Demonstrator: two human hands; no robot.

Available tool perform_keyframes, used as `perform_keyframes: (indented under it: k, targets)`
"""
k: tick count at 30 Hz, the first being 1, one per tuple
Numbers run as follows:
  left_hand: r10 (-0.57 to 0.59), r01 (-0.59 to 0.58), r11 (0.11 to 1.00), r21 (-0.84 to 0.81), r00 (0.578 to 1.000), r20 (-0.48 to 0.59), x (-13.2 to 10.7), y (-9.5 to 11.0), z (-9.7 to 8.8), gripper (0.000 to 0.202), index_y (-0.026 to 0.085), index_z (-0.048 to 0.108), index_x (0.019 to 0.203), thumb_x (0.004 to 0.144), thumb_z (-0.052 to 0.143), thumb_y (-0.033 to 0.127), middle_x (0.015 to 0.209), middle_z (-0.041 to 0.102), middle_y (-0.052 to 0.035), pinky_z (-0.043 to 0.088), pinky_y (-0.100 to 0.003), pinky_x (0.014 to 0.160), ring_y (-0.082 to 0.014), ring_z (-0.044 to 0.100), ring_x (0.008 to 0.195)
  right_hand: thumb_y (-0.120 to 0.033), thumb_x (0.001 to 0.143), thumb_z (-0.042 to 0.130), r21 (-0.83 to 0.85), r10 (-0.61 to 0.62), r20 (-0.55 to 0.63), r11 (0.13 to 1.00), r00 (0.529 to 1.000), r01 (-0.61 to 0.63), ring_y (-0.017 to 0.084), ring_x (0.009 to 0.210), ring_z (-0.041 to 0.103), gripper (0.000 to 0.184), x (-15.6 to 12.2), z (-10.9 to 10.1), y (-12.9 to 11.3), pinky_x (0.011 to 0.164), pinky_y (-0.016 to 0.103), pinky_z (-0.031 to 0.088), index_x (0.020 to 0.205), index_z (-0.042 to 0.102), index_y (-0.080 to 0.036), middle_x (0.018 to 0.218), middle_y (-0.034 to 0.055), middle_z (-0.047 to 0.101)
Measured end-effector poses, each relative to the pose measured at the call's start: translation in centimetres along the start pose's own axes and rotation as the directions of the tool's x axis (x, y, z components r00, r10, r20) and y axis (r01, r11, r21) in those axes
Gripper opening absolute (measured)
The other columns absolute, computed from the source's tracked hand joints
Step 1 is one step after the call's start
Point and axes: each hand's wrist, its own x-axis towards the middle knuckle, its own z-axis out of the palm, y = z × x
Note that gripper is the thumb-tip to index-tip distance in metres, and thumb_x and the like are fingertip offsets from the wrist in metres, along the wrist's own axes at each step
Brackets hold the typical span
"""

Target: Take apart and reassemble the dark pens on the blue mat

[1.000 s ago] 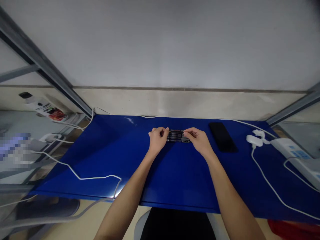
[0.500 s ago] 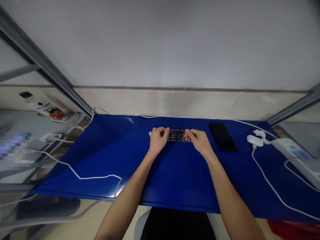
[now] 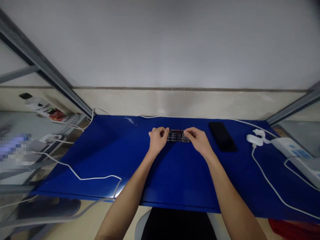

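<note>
A stack of several dark phones [image 3: 176,136] stands on edge on the blue table [image 3: 112,156], near its far middle. My left hand [image 3: 157,139] is closed on the stack's left end. My right hand [image 3: 198,140] is closed on its right end, fingers curled over the top. Both forearms reach in from the bottom of the view.
A single black phone [image 3: 222,136] lies flat to the right of my hands. Further right sit a white charger plug [image 3: 253,139] with its cable and a white power strip [image 3: 297,155]. A white cable [image 3: 82,176] loops over the table's left front edge. A metal frame post [image 3: 47,75] rises at the left.
My right hand's fingers shifted slightly on the stack's right end. The stack and my left hand stay where they were.
</note>
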Motion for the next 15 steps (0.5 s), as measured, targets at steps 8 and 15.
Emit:
perform_keyframes:
  k: [8,15]
  targets:
    - [0.224,-0.240,0.957,0.164,0.969,0.108,-1.3,0.7,1.0,0.036,0.022,0.063,0.091,0.101,0.035,0.043,0.085,0.065,-0.0037,0.027,-0.034,0.077,-0.0199,0.049,0.088,-0.045,0.085,0.062,0.031,-0.035,0.065,0.999,0.997,0.033,0.019,0.070,0.065,0.027,-0.4,1.3,-0.1,0.072,0.034,0.054,0.081,0.068,-0.020,0.074,0.0036,0.068]
    - [0.242,-0.265,0.944,0.195,0.961,0.135,-1.5,0.8,1.2,0.036,0.023,0.061,0.096,0.102,0.032,0.043,0.091,0.064,-0.0043,0.027,-0.035,0.079,-0.0209,0.048,0.091,-0.050,0.090,0.053,-0.049,-0.055,0.065,0.997,0.996,0.058,0.019,0.072,0.067,0.034,-0.3,1.0,-0.5,0.070,0.032,0.052,0.091,0.070,-0.021,0.080,0.0048,0.071]
